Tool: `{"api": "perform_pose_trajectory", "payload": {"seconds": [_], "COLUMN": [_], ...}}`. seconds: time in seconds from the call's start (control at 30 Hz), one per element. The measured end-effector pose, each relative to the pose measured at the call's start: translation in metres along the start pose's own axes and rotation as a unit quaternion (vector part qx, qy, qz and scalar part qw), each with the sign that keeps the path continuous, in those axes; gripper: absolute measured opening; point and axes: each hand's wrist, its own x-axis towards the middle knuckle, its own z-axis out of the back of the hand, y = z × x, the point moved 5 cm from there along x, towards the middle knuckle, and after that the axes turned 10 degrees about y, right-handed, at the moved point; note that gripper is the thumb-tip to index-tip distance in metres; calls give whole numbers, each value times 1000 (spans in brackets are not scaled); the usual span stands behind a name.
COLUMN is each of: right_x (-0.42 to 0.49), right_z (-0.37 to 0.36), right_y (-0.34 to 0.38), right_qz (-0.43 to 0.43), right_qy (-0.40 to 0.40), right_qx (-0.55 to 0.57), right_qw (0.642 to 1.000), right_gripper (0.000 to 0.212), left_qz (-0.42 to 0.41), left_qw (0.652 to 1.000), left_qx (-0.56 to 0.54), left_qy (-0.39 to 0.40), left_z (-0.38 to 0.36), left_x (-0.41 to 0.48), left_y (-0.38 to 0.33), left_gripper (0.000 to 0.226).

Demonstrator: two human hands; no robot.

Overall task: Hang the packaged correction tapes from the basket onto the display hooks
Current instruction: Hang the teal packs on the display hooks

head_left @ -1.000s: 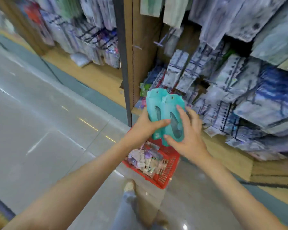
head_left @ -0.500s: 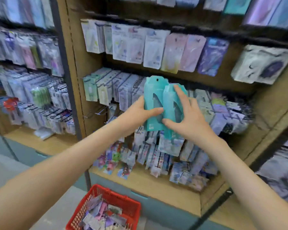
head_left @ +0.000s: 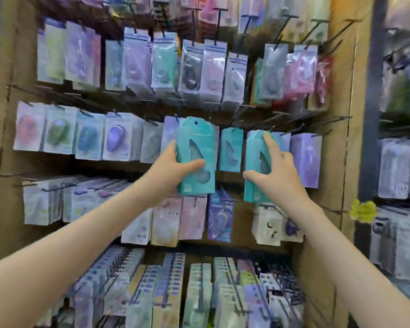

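My left hand (head_left: 173, 169) grips one teal correction tape pack (head_left: 199, 138) just left of the hung teal pack (head_left: 231, 150), hole upward, ready for hooking, I judge. My right hand (head_left: 278, 178) clasps a second pack (head_left: 253, 147) just right.

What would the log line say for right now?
left hand: holds teal pack | right hand: holds second teal pack | third teal pack: hangs between them

Your left hand (head_left: 173, 165) and right hand (head_left: 279, 176) bare, your left forearm (head_left: 92, 223) and right forearm (head_left: 336, 237) bare too, uncovered down to the frame's lower corners
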Motion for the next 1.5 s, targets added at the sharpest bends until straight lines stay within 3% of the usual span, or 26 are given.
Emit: {"api": "perform_pose_trajectory", "payload": {"seconds": [0.27, 0.53, 0.87, 1.07, 1.2, 1.4, 1.5], "right_x": [86, 108, 100, 108, 121, 159, 173], "right_z": [-20, -20, -6, -11, -29, -58, -69], "right_y": [-12, -5, -2, -5, -20, -45, -57], "right_qz": [9, 26, -17, -13, -10, -66, -106], "right_qy": [-18, -55, 23, 4, 32, 77, 102], "right_qx": [-76, -178, -190, -189, -180, -163, -116], "right_qw": [997, 982, 981, 982, 983, 981, 982], "right_gripper": [85, 82, 74, 83, 87, 102, 93], "left_qz": [-43, -43, -44, -45, -47, -58, -60], "left_qw": [999, 998, 998, 998, 998, 997, 997], "left_qx": [-28, -31, -26, -19, -23, -36, -30], "left_qy": [-10, -21, -36, -38, -44, -35, -30], "left_z": [20, 29, 25, 28, 27, 17, 15], "left_x": [74, 97, 104, 105, 108, 110, 110], "left_y": [24, 45, 48, 52, 53, 50, 50], "left_gripper": [35, 42, 41, 41, 40, 40, 35]}}
